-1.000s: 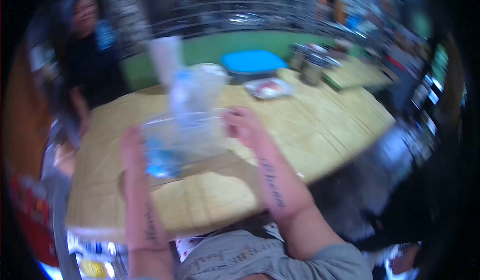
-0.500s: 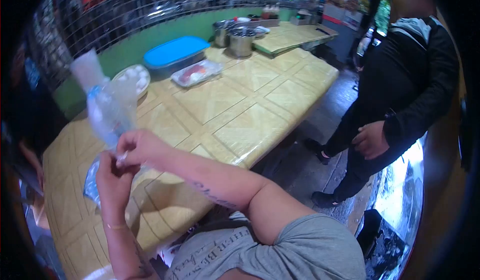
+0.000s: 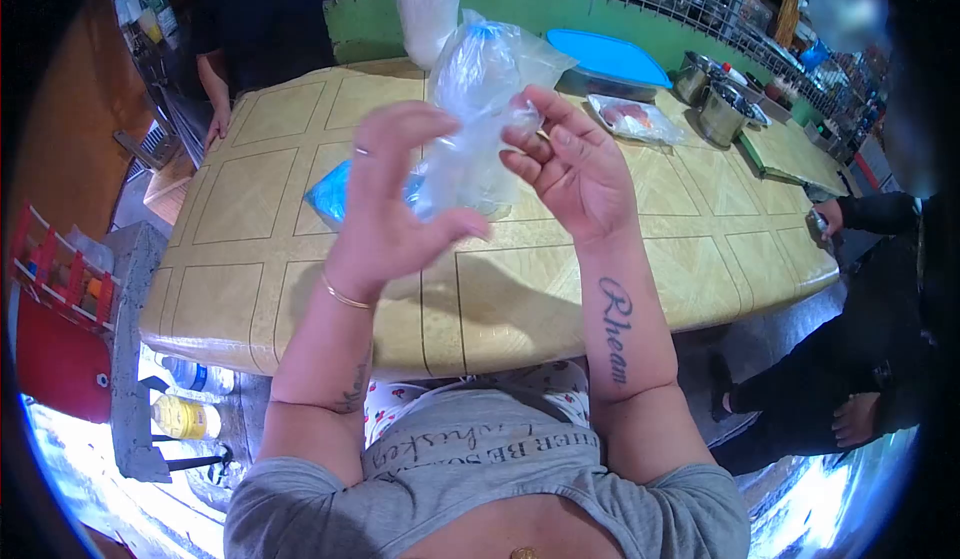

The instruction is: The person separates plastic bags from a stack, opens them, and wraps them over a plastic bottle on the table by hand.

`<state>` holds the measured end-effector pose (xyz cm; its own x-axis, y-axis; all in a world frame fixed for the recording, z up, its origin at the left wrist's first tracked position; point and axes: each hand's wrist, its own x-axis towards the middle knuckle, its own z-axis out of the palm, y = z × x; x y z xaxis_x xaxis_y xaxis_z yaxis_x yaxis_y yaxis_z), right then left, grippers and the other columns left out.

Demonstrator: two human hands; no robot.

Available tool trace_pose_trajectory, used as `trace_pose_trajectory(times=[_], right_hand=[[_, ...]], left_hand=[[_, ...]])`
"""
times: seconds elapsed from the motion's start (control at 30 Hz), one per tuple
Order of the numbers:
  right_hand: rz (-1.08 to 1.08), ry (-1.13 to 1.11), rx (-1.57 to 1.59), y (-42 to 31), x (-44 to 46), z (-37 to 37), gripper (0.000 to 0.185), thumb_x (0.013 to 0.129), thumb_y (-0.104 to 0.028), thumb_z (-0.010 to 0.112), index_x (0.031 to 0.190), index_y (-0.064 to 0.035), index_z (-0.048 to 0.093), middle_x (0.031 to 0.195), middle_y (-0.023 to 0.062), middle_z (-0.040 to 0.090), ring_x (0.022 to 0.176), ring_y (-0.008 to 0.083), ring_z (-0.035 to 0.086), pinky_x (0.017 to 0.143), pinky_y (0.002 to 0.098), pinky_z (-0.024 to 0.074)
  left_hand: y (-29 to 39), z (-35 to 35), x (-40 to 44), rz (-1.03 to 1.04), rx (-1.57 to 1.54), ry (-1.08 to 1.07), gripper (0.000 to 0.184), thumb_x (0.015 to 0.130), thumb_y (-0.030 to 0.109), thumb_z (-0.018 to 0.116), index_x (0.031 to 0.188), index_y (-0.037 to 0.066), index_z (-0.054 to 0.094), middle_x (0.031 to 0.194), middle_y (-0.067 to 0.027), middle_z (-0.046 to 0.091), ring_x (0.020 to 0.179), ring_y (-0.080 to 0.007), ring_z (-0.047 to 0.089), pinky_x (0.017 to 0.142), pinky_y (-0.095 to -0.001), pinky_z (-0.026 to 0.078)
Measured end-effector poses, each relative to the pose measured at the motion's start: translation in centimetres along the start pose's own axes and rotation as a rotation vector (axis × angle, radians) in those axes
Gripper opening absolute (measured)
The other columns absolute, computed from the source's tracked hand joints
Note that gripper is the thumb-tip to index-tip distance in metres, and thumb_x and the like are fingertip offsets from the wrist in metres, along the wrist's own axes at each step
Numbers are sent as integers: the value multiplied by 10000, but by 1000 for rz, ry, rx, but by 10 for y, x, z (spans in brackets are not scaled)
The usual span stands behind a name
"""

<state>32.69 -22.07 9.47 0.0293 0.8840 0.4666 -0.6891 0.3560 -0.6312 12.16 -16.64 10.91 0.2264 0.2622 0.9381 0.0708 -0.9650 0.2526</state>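
My right hand (image 3: 585, 169) pinches the edge of a thin clear plastic bag (image 3: 465, 164) above the table. On the left, my left hand (image 3: 380, 194) is spread, thumb apart from the fingers, beside the same bag and slightly blurred. Just behind stands a bulging clear plastic bag with a blue top (image 3: 475, 69), partly overlapped by the bag I hold. A blue plastic packet (image 3: 330, 195) lies flat on the table, half covered by my left hand. Farther back is a tall white translucent plastic bundle (image 3: 428, 19).
The patterned table (image 3: 240, 194) spans the view. Toward the back right are a blue-lidded container (image 3: 610, 57), a wrapped meat tray (image 3: 632, 119) and metal pots (image 3: 724, 114). One person (image 3: 260, 29) stands far left, another (image 3: 840, 329) at right. A concrete ledge (image 3: 140, 359) is at left.
My view has swung left and now faces the table squarely. My hands, close together before, have moved apart; the left has opened off the plastic while the right keeps hold of it.
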Motion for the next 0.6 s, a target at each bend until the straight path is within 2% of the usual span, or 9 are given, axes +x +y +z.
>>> trace_pose_trajectory(times=[0.1, 0.13, 0.23, 0.27, 0.37, 0.4, 0.5, 0.53, 0.6], right_hand=[[-51, -62, -313, -3, -9, 8, 477, 916, -57, 636, 1353, 67, 491, 1192, 144, 630, 1024, 232, 653, 897, 359, 540], [-92, 12, -662, -8, -13, 21, 386, 847, 1, 681, 1226, 32, 612, 1163, 111, 625, 1026, 221, 623, 894, 338, 516], [-188, -132, -1727, -27, -25, 32, 243, 802, 17, 721, 1039, -23, 687, 1154, 104, 607, 1044, 193, 598, 875, 324, 503], [-94, -114, -1767, -30, -29, 35, 148, 786, -37, 757, 912, -38, 678, 1149, 93, 601, 1087, 203, 574, 875, 355, 486], [-210, -351, -1160, -37, -24, 9, 173, 783, -99, 786, 881, -31, 661, 1180, 95, 591, 1116, 246, 568, 910, 391, 485], [-63, -256, -671, -34, -26, 12, 207, 826, -179, 766, 860, -71, 592, 1053, 87, 613, 1040, 291, 593, 942, 433, 470], [34, -310, -28, -38, -14, 8, 206, 907, -235, 693, 916, -95, 542, 911, 99, 629, 989, 289, 625, 941, 425, 483], [2, -291, -14, -33, -10, 6, 232, 943, -288, 651, 943, -102, 513, 762, 84, 595, 854, 259, 630, 827, 373, 523], [68, -261, 8, -29, 4, -3, 212, 954, -262, 644, 932, -89, 523, 784, 72, 602, 794, 221, 629, 760, 364, 541]], left_hand=[[-8, -1, -8, -94, 129, -264, 267, 738, 176, 805, 942, 57, 680, 874, -102, 617, 872, -224, 590, 832, -345, 461], [-15, -5, -10, -177, 159, -371, 239, 744, 188, 805, 914, 60, 696, 872, -113, 617, 883, -231, 585, 826, -343, 456], [-15, -20, -9, -309, -276, -437, 168, 781, 199, 790, 812, 51, 715, 848, -118, 626, 878, -214, 580, 802, -317, 442], [-11, -22, -7, -325, -398, -418, 182, 797, 212, 782, 802, 43, 714, 847, -114, 631, 878, -206, 579, 801, -314, 441], [-6, -22, -4, -389, -747, -364, 256, 845, 269, 753, 777, 25, 710, 862, -100, 641, 883, -183, 575, 806, -312, 443], [-14, -19, -7, -413, -844, -349, 292, 861, 298, 740, 773, 22, 708, 878, -93, 643, 889, -178, 576, 812, -314, 447], [-28, -6, -11, -478, -1123, -273, 372, 907, 380, 680, 820, 20, 710, 918, -99, 646, 891, -187, 586, 842, -335, 463], [-29, -5, -9, -497, -1210, -242, 398, 923, 407, 656, 846, 20, 711, 929, -104, 647, 889, -195, 591, 854, -344, 470], [-23, -1, 1, -477, -1354, -194, 382, 946, 405, 621, 991, 31, 688, 924, -102, 647, 888, -209, 608, 872, -370, 488]])
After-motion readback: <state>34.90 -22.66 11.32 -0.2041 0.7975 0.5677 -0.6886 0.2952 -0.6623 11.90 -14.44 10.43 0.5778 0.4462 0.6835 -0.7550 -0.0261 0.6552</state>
